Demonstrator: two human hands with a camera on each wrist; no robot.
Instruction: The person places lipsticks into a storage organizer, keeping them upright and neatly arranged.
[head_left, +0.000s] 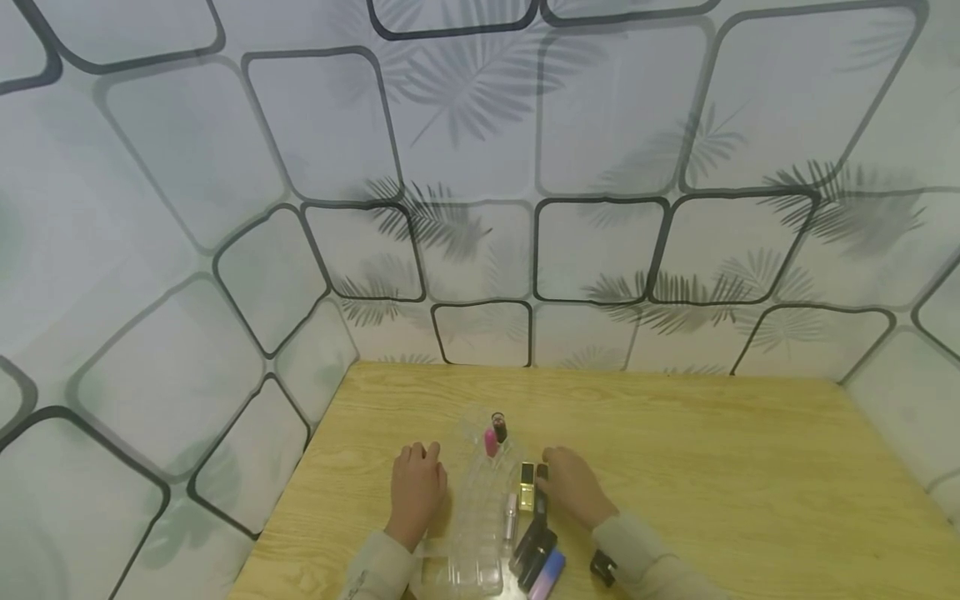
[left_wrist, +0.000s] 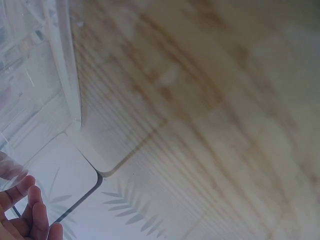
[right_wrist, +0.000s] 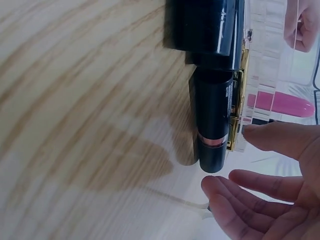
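A clear plastic organizer (head_left: pixel 476 533) with rows of compartments stands on the table. A pink lipstick (head_left: pixel 491 442) and a dark lipstick (head_left: pixel 499 427) are upright at its far end. My left hand (head_left: pixel 417 493) is by its left side, fingers loosely bent, with nothing between them in the left wrist view. On the right, my right hand (head_left: pixel 576 486) reaches to the far end of a black lipstick tube (right_wrist: pixel 212 110) with a pinkish band. Thumb and fingers are spread around that end, with a gap showing. A black-and-gold lipstick (head_left: pixel 527 487) lies alongside.
Nearer me lie a silvery tube (head_left: pixel 511 517), several black cosmetics (head_left: pixel 534 546) and a blue-purple tube (head_left: pixel 547 575). A small black item (head_left: pixel 603 567) is beside my right sleeve (head_left: pixel 637 546). Behind the wood-grain table (head_left: pixel 750 467) rises a patterned wall (head_left: pixel 480 250).
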